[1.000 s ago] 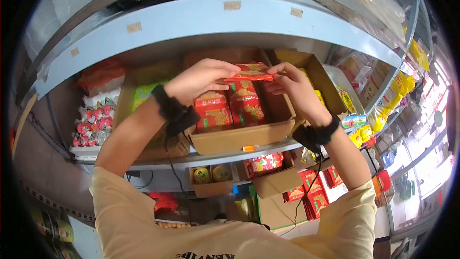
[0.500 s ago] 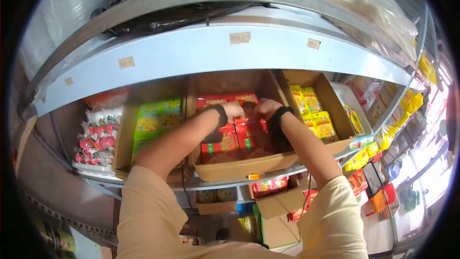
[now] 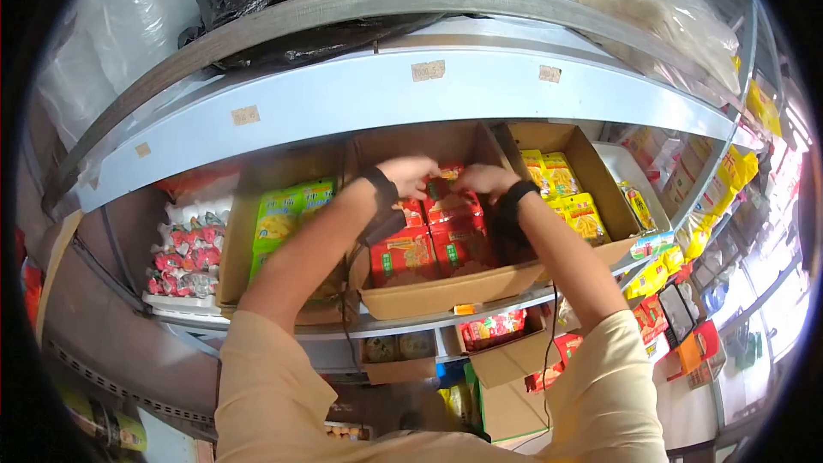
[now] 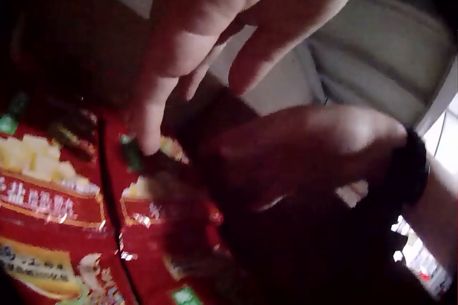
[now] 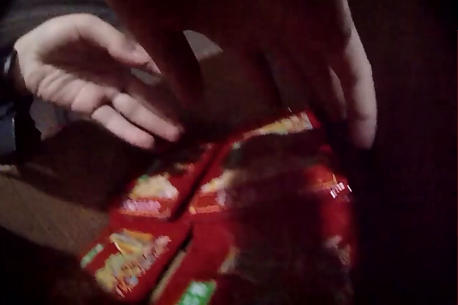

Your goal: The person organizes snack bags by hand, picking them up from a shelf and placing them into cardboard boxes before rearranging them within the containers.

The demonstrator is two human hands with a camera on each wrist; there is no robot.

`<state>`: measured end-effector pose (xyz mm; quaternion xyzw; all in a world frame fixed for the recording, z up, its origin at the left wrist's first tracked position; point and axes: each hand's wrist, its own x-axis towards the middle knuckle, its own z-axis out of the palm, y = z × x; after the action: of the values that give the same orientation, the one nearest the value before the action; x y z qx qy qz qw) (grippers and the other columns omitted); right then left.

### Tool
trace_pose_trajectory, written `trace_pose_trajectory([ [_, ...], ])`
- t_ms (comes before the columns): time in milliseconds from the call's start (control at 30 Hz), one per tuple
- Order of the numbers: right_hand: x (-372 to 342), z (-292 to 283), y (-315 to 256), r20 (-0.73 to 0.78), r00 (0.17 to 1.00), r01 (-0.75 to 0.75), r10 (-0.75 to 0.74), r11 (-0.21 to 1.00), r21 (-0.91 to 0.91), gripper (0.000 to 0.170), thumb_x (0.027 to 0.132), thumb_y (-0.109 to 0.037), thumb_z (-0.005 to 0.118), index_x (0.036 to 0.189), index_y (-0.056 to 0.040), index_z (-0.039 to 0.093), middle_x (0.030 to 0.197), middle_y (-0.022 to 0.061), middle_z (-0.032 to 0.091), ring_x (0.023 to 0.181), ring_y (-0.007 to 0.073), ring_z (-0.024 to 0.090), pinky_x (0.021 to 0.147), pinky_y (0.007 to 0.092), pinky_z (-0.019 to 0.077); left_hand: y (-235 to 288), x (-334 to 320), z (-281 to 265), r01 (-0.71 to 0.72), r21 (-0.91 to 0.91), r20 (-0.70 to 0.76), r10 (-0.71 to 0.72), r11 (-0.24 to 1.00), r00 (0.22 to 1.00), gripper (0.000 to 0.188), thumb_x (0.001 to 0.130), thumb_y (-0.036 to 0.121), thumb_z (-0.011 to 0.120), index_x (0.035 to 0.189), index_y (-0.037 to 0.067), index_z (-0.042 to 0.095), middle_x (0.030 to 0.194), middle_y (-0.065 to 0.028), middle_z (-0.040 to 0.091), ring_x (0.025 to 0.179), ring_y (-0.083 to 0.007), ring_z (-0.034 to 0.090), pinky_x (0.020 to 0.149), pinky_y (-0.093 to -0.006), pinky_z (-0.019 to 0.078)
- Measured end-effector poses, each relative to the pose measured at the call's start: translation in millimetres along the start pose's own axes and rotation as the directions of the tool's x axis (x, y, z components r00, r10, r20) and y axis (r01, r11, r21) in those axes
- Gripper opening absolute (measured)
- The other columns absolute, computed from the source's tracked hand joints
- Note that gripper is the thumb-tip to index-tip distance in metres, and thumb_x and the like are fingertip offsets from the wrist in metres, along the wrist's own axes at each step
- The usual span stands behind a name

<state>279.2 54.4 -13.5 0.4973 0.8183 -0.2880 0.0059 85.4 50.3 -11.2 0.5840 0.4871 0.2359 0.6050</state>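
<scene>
Both hands are over a cardboard box (image 3: 454, 294) that holds red food packets (image 3: 403, 257) in stacks. My left hand (image 3: 411, 177) hovers at the far part of the box. Its fingers are extended, and in the left wrist view a fingertip comes right to the top of a red packet (image 4: 154, 190). My right hand (image 3: 485, 180) is at the far right stack, its fingers loosely spread downward. In the right wrist view those fingers (image 5: 360, 105) reach beside the edge of a red packet (image 5: 286, 198). Nothing is gripped in either hand.
A box of green packets (image 3: 283, 216) stands left, beside pink-and-white wrapped goods (image 3: 184, 257). To the right is a box of yellow packets (image 3: 583, 219). The upper shelf's pale edge (image 3: 343, 90) runs above the boxes. Dark cables (image 3: 551, 351) hang from the wrists.
A second ago both hands held a red packet above the box. They then went down into its far part, and now the hands have risen slightly with their fingers loosened from the packets.
</scene>
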Motion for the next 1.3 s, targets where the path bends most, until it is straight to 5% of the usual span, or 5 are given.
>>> trace_pose_trajectory([
  [400, -233, 25, -80, -0.414, 0.904, 0.284, -0.102, 0.869, 0.405, 0.047, 0.089, -0.027, 0.053, 0.129, -0.0032, 0.046, 0.134, 0.0106, 0.045, 0.128, 0.0219, 0.036, 0.106, 0.0341, 0.0265, 25, -227, 66, -0.532, -0.05, 0.259, 0.525, 0.845, 0.811, 0.07, 0.088, 0.019, 0.057, 0.143, 0.005, 0.018, 0.146, -0.0172, 0.024, 0.135, -0.0272, 0.026, 0.104, -0.04, 0.0321],
  [533, -283, 72, -74, -0.505, 0.843, 0.356, -0.185, 0.896, 0.265, 0.048, 0.086, -0.021, 0.054, 0.129, 0.0007, 0.045, 0.136, 0.0147, 0.043, 0.133, 0.0266, 0.03, 0.108, 0.0375, 0.0234, -15, -267, 101, -0.228, -0.328, 0.519, 0.377, 0.917, 0.768, 0.092, 0.079, 0.022, 0.067, 0.145, 0.005, 0.005, 0.15, -0.0145, 0.014, 0.138, -0.029, 0.016, 0.107, -0.0483, 0.0255],
  [667, -330, 115, -49, -0.1, 0.915, 0.401, -0.39, 0.86, 0.315, 0.052, 0.09, -0.026, 0.053, 0.129, 0.0054, 0.041, 0.133, 0.0173, 0.044, 0.125, 0.0278, 0.04, 0.104, 0.0365, 0.0292, -68, -263, 124, -0.157, -0.346, 0.773, 0.376, 0.925, 0.511, 0.081, 0.084, 0.004, 0.056, 0.145, 0.005, 0.002, 0.151, -0.0132, 0.007, 0.14, -0.0253, 0.008, 0.111, -0.0457, 0.0144],
  [1133, -454, 284, 20, -0.322, 0.759, -0.027, 0.566, 0.521, 0.853, 0.039, 0.091, -0.014, 0.048, 0.126, 0.0028, 0.044, 0.119, 0.012, 0.055, 0.113, 0.0205, 0.05, 0.096, 0.0323, 0.0363, -172, -162, 294, 0.231, -0.188, 0.903, 0.076, 0.955, 0.422, 0.065, 0.092, 0.014, 0.05, 0.143, 0.001, 0.013, 0.148, -0.0189, 0.015, 0.138, -0.0273, 0.016, 0.11, -0.036, 0.0213],
  [1300, -467, 328, 88, -0.229, 0.633, -0.085, 0.739, 0.361, 0.929, 0.036, 0.09, -0.017, 0.051, 0.123, -0.0016, 0.049, 0.109, 0.0084, 0.06, 0.106, 0.0165, 0.053, 0.091, 0.0304, 0.0395, -214, -123, 370, 0.353, -0.148, 0.822, -0.084, 0.924, 0.564, 0.064, 0.09, 0.02, 0.052, 0.141, -0.001, 0.021, 0.141, -0.0158, 0.033, 0.127, -0.0193, 0.038, 0.105, -0.0328, 0.0301],
])
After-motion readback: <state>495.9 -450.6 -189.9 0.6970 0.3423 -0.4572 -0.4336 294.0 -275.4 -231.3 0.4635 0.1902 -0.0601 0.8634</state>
